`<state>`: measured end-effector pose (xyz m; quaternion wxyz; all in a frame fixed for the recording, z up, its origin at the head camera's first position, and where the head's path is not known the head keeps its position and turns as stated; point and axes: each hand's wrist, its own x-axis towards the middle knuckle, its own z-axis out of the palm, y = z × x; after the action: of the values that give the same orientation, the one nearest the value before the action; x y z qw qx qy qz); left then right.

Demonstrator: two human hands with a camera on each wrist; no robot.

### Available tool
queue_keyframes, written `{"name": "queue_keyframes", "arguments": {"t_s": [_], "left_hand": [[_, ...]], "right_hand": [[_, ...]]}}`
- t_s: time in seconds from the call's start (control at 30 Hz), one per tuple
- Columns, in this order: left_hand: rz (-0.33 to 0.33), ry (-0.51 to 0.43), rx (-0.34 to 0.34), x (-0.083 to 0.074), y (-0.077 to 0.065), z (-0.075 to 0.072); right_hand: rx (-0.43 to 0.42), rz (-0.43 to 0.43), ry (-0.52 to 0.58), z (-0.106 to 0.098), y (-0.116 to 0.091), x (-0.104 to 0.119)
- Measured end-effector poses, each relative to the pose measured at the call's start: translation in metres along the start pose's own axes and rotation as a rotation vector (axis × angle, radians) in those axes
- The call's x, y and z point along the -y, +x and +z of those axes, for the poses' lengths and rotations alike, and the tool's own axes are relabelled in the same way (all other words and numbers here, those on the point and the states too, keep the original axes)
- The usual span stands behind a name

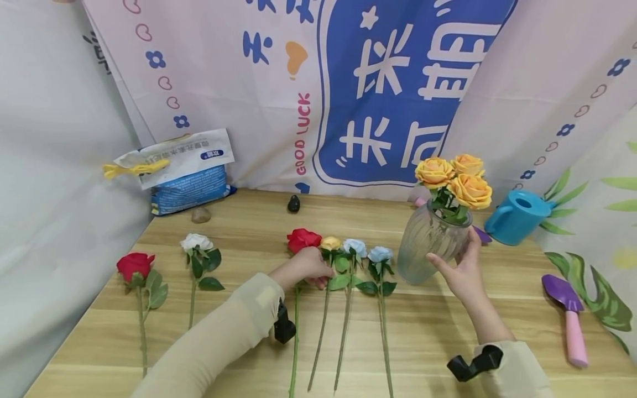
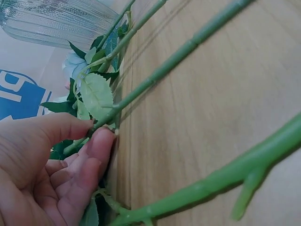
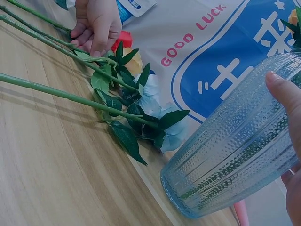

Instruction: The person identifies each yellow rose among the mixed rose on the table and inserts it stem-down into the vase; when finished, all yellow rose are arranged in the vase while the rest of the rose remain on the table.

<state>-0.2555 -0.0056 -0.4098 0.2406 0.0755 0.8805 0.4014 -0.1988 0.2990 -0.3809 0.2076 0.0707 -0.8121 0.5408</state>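
Observation:
My left hand (image 1: 309, 265) pinches the stem (image 2: 155, 77) of a small yellow rose (image 1: 330, 243) between thumb and fingertips, just below its bloom. Left of that stem lies a red rose (image 1: 303, 240), its bloom partly behind the hand. Two light blue roses (image 1: 355, 247) lie to the right, stems toward me. My right hand (image 1: 463, 271) grips a ribbed clear glass vase (image 1: 423, 243), thumb on the near side and fingers round the right. Several orange-yellow roses (image 1: 471, 191) stand in the vase. The right wrist view shows the thumb against the glass (image 3: 235, 141).
Farther left on the wooden table lie another red rose (image 1: 135, 266) and a white rose (image 1: 196, 243). Behind them are a blue-and-white bag (image 1: 191, 188), a brown stone (image 1: 201, 215) and a black stone (image 1: 293, 204). A blue watering can (image 1: 520, 218) and a purple shovel (image 1: 564, 298) are at right.

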Motion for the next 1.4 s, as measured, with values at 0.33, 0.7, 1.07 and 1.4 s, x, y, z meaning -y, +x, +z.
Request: {"name": "queue_keyframes", "arguments": {"t_s": [0.33,0.7,1.07,1.4], "left_hand": [[0.048,-0.052,0.011,-0.003,-0.011,-0.005],[0.174,-0.136,-0.030,-0.031,-0.028,-0.039],[0.431,-0.526,-0.225,-0.103,-0.057,-0.097],[0.736,-0.687,-0.436,-0.179,-0.088,-0.116]], "right_hand": [[-0.007,-0.001,-0.009,-0.001,-0.004,0.001],[-0.018,-0.010,-0.018,-0.002,-0.004,0.001],[-0.017,-0.002,-0.015,-0.003,-0.004,0.001],[-0.007,-0.027,0.002,0.000,-0.001,0.001]]}}
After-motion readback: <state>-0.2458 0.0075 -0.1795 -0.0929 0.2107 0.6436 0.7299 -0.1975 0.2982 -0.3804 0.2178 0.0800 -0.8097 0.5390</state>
